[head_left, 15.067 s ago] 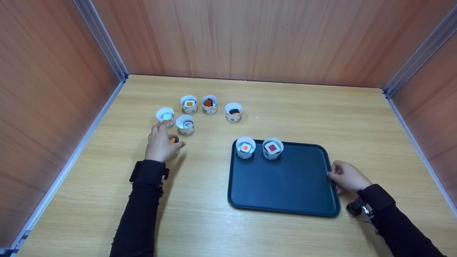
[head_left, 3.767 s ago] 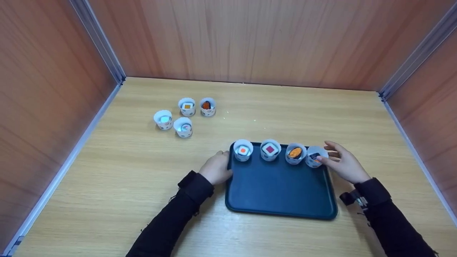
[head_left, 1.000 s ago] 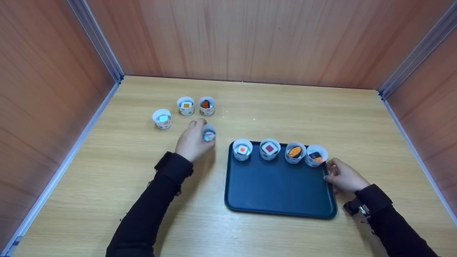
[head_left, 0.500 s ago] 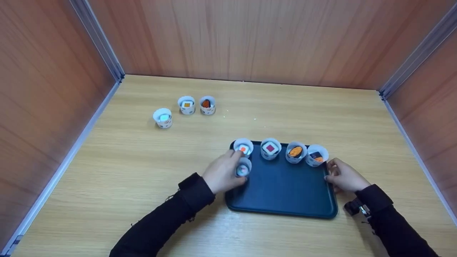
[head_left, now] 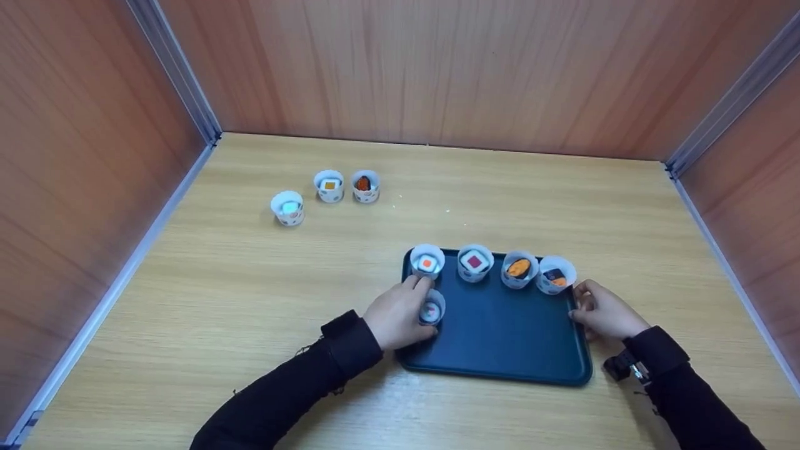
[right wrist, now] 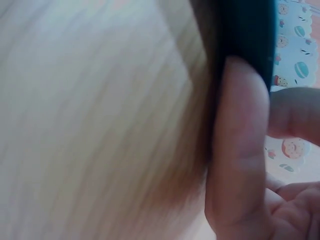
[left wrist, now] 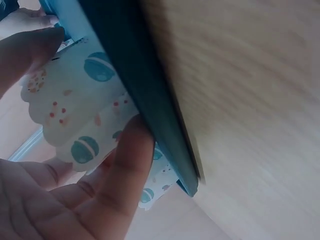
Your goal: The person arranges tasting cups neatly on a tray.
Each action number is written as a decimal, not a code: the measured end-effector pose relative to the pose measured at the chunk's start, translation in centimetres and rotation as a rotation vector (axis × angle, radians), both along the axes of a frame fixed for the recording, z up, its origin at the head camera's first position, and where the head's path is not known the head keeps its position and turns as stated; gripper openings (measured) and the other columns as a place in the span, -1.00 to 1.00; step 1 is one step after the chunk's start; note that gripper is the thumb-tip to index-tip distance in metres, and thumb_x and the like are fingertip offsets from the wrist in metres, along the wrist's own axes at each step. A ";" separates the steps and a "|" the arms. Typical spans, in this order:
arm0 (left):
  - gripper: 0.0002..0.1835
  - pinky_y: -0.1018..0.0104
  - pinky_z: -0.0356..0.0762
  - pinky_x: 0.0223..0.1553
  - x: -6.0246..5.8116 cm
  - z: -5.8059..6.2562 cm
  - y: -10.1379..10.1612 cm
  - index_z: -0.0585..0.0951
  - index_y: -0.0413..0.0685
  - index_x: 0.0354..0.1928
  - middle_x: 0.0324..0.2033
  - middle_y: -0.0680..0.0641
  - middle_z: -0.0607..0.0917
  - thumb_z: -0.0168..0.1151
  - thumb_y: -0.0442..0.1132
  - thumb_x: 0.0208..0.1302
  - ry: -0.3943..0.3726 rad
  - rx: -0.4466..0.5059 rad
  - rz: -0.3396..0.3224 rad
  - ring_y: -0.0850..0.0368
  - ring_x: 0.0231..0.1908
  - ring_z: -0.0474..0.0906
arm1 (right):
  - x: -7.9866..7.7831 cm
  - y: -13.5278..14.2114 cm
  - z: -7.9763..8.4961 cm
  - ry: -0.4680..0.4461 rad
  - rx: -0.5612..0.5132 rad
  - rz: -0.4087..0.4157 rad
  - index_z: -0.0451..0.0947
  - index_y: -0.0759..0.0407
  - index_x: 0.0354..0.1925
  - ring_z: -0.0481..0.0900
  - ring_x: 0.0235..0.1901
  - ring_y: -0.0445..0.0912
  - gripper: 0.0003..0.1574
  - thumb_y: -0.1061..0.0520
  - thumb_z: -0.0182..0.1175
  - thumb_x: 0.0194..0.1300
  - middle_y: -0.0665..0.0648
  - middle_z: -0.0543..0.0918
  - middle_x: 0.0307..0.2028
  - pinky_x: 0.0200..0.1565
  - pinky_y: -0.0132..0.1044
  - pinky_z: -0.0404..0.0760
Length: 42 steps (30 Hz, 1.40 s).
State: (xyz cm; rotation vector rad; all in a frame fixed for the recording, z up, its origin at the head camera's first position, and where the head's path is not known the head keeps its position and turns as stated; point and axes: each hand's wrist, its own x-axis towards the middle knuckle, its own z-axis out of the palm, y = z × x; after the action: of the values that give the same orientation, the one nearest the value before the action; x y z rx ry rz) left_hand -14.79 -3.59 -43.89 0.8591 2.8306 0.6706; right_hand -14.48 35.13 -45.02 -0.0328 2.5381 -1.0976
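My left hand (head_left: 400, 315) grips a white paper cup (head_left: 433, 307) at the left side of the dark blue-green tray (head_left: 506, 337). Something pale and round with a pinkish mark lies inside it. In the left wrist view the cup wall (left wrist: 75, 100) shows printed macarons and dots, with fingers and thumb on either side and its base at the tray. At the tray's right rim, my right hand (head_left: 609, 312) pinches the edge; in the right wrist view a finger (right wrist: 242, 130) lies against the rim. Along the tray's far edge stand a cup with an orange-centred white piece (head_left: 427, 262) and several others.
On the tray's far row are also cups holding a red-centred square (head_left: 475, 262), an orange oval (head_left: 518, 269) and a dark-and-orange piece (head_left: 556, 275). Three more filled cups stand back left, including one with a mint-coloured piece (head_left: 288, 208). Wood-grain panels (head_left: 431, 75) enclose the table.
Over the last second my left hand has carried the cup from the table rightward and nearer onto the tray. Earlier, the orange-oval and dark-and-orange cups joined the far row. The right hand keeps the rim.
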 end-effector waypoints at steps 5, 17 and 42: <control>-0.17 0.13 0.57 0.04 -0.2 0.8 -0.5 0.35 -0.20 0.33 0.11 -0.20 0.56 0.25 0.24 0.21 0.015 0.047 0.056 0.02 -0.02 0.55 | 0.0 0.1 0.0 -0.009 0.000 -0.008 0.21 0.42 0.07 0.49 -0.61 -0.13 -0.52 0.28 0.17 0.29 0.08 0.44 -0.50 -0.54 -0.28 0.59; -0.01 -0.21 0.15 0.38 -5.2 1.9 -7.3 0.23 -0.15 0.45 0.36 -0.33 0.34 -0.05 0.48 0.23 0.446 -0.161 0.336 -0.31 0.37 0.23 | 0.1 0.1 0.0 -0.002 -0.037 0.006 0.20 0.44 0.06 0.50 -0.65 -0.14 -0.54 0.30 0.14 0.28 0.07 0.44 -0.53 -0.56 -0.27 0.60; 0.15 -0.26 0.01 0.42 -15.7 -0.4 -18.2 -0.22 -0.18 0.55 0.52 -0.35 -0.14 0.35 0.00 0.18 -0.152 0.135 0.764 -0.48 0.46 -0.17 | 0.0 0.1 -0.3 0.003 -0.055 -0.013 0.21 0.41 0.00 0.47 -0.64 -0.16 -0.58 0.31 0.15 0.27 0.05 0.40 -0.53 -0.57 -0.27 0.60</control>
State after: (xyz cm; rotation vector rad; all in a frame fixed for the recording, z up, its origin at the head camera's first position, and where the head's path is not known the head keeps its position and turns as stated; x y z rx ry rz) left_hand -30.46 -21.81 -44.32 -0.3062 2.9396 0.9513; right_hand -14.47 35.26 -45.33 -0.0320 2.5137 -1.1737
